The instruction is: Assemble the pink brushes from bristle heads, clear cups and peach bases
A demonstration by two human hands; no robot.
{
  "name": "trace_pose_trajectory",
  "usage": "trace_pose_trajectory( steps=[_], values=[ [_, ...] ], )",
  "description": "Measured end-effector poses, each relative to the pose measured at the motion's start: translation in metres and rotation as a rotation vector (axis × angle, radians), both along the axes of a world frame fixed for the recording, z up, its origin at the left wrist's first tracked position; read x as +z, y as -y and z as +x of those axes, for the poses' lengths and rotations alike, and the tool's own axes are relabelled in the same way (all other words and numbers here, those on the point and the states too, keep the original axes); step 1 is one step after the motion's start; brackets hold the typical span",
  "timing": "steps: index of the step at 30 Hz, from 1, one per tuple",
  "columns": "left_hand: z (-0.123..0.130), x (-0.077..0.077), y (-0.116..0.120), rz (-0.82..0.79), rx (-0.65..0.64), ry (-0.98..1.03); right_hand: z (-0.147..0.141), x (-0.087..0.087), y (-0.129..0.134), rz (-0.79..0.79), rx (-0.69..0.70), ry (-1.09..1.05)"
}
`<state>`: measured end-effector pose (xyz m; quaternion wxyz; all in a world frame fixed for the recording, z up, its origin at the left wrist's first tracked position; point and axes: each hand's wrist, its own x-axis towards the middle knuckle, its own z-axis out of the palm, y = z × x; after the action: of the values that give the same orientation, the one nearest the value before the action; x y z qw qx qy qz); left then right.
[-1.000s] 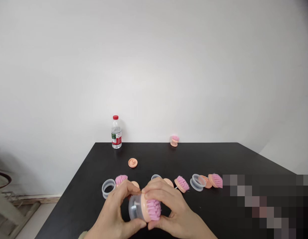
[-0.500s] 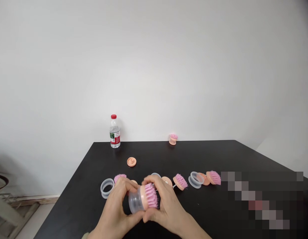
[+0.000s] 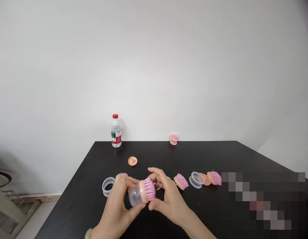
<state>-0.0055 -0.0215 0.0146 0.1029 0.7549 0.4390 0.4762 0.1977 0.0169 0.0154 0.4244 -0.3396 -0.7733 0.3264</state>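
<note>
A brush with pink bristles and a peach collar, joined to a clear cup, lies tilted between my hands with its bristles to the right. My left hand holds it, fingers over the top and thumb below. My right hand is just right of the bristles, its fingers spread and curved, with a small gap showing at the thumb. Behind my left hand, a clear ring and part of another pink brush show. A pink brush head lies beyond my right hand.
The black table bears a water bottle, a peach disc and a small pink brush near the wall. On the right are another clear ring, a peach piece and a brush head. The far right is pixelated.
My right hand has come off the brush, its fingers opening and moving slightly right. The brush stays in my left hand. The view has shifted slightly.
</note>
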Motion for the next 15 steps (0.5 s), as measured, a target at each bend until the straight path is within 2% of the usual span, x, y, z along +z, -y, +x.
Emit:
trace_pose_trajectory(
  steps=[5, 11, 15],
  values=[
    [-0.0014, -0.0018, 0.0004, -0.015, 0.036, 0.029, 0.0007, 0.0073, 0.005, -0.021, 0.056, 0.017],
    [0.0003, -0.0054, -0.001, 0.007, -0.003, -0.057, -0.0011, -0.0008, -0.001, -0.057, 0.007, -0.017],
    [0.0005, -0.0074, -0.0024, 0.014, 0.004, -0.049, -0.0005, 0.0037, 0.0011, -0.084, -0.003, 0.023]
  ],
)
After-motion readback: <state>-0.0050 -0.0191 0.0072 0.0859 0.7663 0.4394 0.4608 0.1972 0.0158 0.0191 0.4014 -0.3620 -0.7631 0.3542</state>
